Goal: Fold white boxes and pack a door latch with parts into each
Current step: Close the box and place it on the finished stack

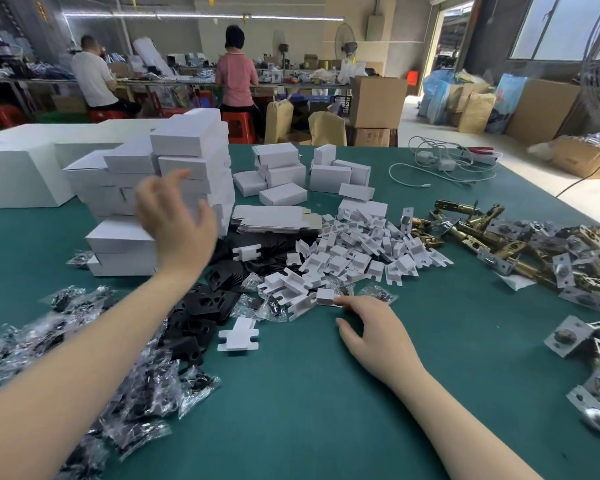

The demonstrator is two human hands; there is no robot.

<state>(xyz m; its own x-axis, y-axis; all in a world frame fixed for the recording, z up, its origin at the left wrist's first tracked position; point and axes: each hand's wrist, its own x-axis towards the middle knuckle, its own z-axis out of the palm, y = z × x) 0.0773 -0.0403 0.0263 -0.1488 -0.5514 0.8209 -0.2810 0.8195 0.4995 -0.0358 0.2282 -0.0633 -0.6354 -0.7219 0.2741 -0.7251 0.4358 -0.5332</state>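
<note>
the left grip (177,216) is raised, fingers spread, holding nothing, in front of the stacked white boxes (187,161). the right grip (368,327) rests on the bench (309,393), fingertips touching a small white insert (326,295) without clearly pinching it. door latches (492,244) lie well off to its right. likely gathering parts; next, fetch a flat box blank (274,218) to fold.

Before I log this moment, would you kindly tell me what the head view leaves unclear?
- Left hand: motion-blurred in front of the stacked closed white cardboard boxes; contact cannot be told.
- Right hand: fingertips merge with small folded white card inserts; grip unclear.
- Brass door latches: pile cut off by the right edge.
- Clear bags of dark parts: contents too small, cut off lower left.
</note>
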